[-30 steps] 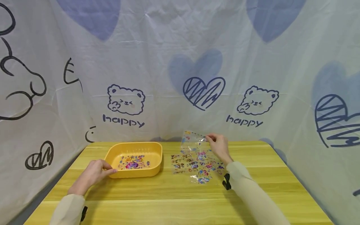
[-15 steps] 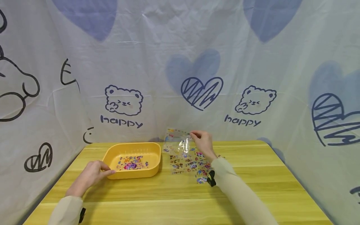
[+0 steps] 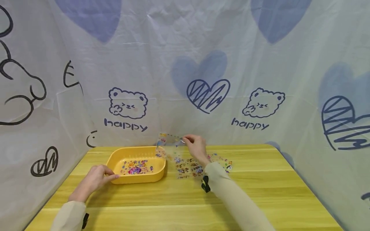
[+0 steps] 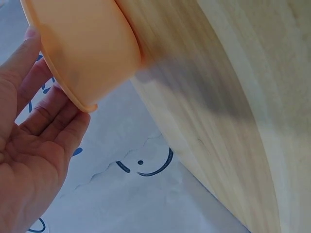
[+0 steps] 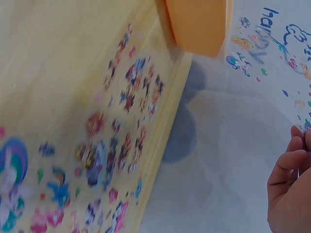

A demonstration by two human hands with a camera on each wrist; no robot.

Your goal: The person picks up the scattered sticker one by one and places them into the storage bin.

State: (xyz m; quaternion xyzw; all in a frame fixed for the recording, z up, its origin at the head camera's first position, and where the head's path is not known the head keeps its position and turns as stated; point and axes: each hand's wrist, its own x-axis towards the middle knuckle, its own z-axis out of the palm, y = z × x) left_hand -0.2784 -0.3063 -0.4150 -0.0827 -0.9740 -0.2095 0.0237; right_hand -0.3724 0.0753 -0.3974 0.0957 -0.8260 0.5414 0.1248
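Note:
My right hand (image 3: 196, 147) pinches the upper right corner of a clear sticker sheet (image 3: 169, 147) with small colourful pictures. The raised sheet hangs between the yellow plastic basin (image 3: 156, 175) and the sheets on the table, its left part in front of the basin's right rim. In the right wrist view, the held sheet (image 5: 240, 63) shows pony-like figures. My left hand (image 3: 96, 176) holds the basin's near left corner, thumb along the front rim; the left wrist view shows the fingers (image 4: 73, 128) at the rim. Colourful stickers (image 3: 136, 168) lie inside the basin.
More clear sticker sheets (image 3: 185, 170) lie on the wooden table (image 3: 179, 208) right of the basin, partly covered by my right forearm. A white cloth (image 3: 167, 112) with printed bears and hearts hangs behind the table and along its sides.
My right hand has carried the sticker sheet leftward, from above the other sheets to the basin's right rim. My left hand stays at the basin.

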